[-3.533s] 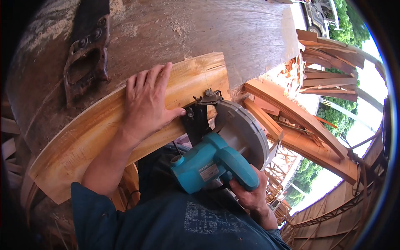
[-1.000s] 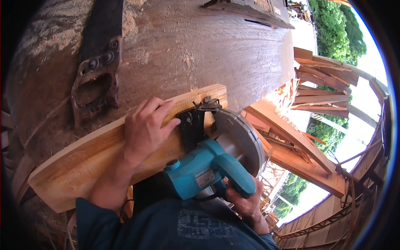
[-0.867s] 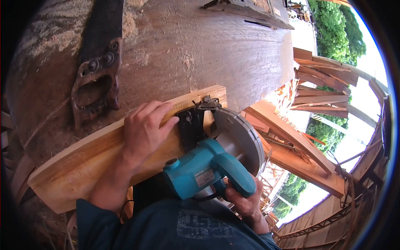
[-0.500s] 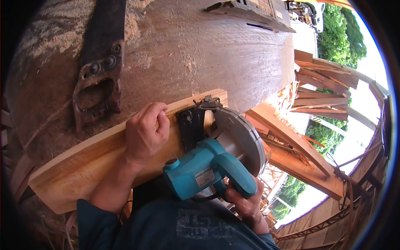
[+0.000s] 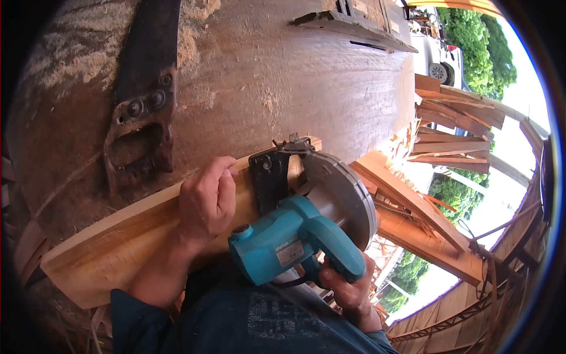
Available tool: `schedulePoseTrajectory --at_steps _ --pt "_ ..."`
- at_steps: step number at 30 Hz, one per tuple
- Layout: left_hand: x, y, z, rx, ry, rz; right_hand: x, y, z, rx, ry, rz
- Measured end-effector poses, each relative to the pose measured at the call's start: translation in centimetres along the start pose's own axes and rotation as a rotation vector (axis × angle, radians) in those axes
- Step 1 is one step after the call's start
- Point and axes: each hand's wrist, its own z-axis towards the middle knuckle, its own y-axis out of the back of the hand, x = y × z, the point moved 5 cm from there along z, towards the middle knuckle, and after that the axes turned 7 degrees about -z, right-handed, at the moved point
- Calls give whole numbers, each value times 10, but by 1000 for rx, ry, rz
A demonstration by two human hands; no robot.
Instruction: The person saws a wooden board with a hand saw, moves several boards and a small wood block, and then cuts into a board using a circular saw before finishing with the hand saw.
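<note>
Forearm reaching forward, the left hand (image 5: 206, 200) rests curled against the board (image 5: 118, 236), whether gripping I cannot tell, while the right hand (image 5: 352, 289) wraps the saw (image 5: 268, 248) between them by its handle (image 5: 335, 245).

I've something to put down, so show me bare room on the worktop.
Widest patch: the worktop between the handsaw and the worktop's right edge, below the weathered wooden piece, with only scattered sawdust. Crowded: the near edge, with the board, left hand and circular saw.
</note>
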Motion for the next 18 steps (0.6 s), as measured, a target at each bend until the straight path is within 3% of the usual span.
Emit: schedulePoseTrajectory --at_steps 18 --pt "5 7 3 38 124 -195 22 1 15 1 36 -9"
